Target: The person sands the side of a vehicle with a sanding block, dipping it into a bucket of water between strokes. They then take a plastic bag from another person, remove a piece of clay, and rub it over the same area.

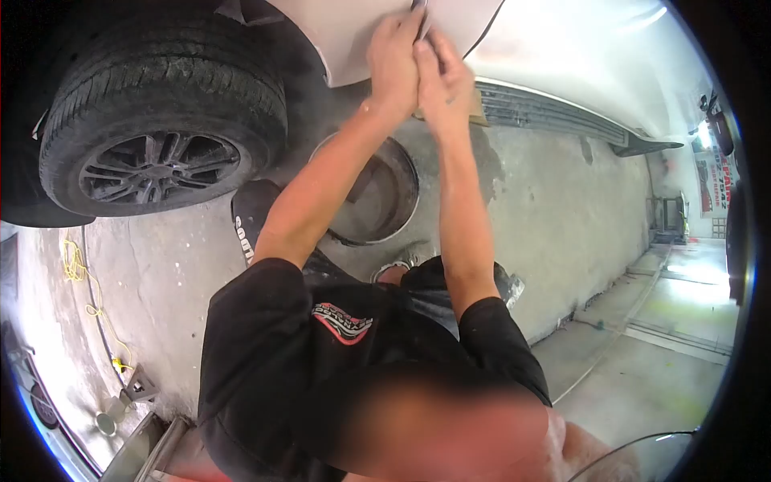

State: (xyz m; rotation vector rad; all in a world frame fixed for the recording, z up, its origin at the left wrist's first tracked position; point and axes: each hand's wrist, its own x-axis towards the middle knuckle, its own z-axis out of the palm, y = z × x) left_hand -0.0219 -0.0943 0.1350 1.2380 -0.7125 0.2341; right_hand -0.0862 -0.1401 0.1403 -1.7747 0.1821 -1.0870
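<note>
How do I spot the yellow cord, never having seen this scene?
Start at the big black tire, upper left. Below it in the picture, the cord lies loosely looped on the grey floor. Its bright yellow sets it apart from the thin dark line beside it.

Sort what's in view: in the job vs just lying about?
Apparently in the job:
- left hand and right hand
- thin piece between them, type unclear
- white body panel

Apparently not in use:
- yellow cord on the floor
- round basin-like object, purpose unclear
- wheel, untouched
</note>
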